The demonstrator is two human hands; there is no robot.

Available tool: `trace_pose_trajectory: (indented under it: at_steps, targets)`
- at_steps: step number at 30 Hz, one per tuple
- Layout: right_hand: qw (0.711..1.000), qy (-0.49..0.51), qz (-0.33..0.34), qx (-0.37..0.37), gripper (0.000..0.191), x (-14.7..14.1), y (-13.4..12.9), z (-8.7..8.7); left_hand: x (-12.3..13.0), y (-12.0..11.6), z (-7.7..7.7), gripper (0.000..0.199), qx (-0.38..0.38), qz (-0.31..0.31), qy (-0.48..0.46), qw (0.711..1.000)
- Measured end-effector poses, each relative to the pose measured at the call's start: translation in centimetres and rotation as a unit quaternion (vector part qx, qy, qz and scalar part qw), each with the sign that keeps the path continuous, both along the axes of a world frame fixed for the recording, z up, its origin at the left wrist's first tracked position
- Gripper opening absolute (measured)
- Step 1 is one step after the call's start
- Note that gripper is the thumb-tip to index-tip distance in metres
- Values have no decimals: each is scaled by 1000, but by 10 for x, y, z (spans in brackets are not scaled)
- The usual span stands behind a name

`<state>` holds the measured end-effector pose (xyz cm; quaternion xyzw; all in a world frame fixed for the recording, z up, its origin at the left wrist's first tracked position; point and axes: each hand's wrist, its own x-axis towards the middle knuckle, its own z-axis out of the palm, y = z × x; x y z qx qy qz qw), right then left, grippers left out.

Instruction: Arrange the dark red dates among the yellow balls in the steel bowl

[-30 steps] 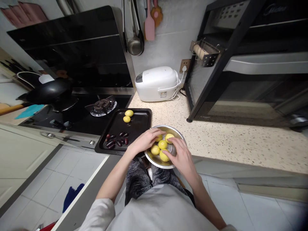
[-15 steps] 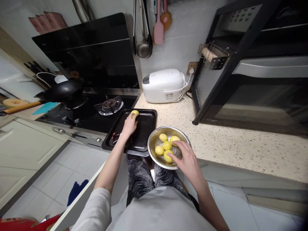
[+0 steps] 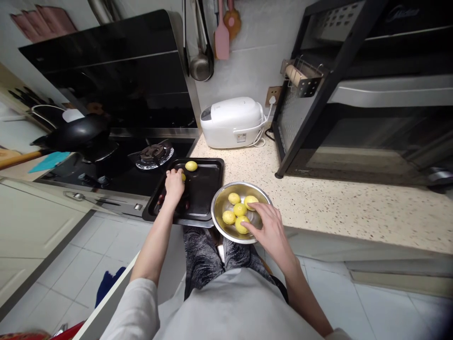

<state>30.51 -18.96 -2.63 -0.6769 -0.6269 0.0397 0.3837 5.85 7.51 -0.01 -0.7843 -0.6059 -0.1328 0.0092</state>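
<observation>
While left hand (image 3: 174,182) grip cups yellow ball (image 3: 183,177), right hand (image 3: 268,226) touches bowl (image 3: 219,208).

Five yellow balls (image 3: 240,209) are counted inside the steel bowl (image 3: 220,204). Left of the bowl, on the black baking tray (image 3: 205,189), two more yellow balls (image 3: 191,165) are seen, one half hidden by a hand; the dark pieces (image 3: 186,206) there cannot be counted.
</observation>
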Motion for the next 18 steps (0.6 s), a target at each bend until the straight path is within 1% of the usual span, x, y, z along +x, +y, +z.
trace_pose_trajectory:
  at_steps: [2,3,5,6,8,10,12,14,16,18]
  targets:
    - [1000,1,-1,3,32,0,0,0,2,-8,5,36,6,-9,-8,1000]
    - [1000,1,-1,4,32,0,0,0,4,-14,8,35,13,-24,-26,999]
    - [1000,1,-1,3,32,-1,0,0,13,-31,14,36,26,-82,-100,991]
    - [1000,1,-1,3,33,-1,1,0,19,-42,18,35,26,-126,-153,980]
    - [1000,1,1,2,34,-1,1,0,34,-68,25,34,-6,-228,-250,941]
    - [1000,1,1,4,37,-1,1,-1,50,-95,31,34,-42,-298,-301,905]
    - [1000,0,0,5,40,0,2,-3,65,-119,34,34,-84,-350,-322,875]
    - [1000,-3,-5,6,42,1,2,-7,76,-137,34,34,-120,-383,-327,855]
    - [1000,-7,-13,13,45,2,1,-10,84,-148,32,35,-148,-403,-322,844]
    - [1000,-9,-22,20,48,4,0,-11,88,-154,28,36,-162,-412,-313,840]
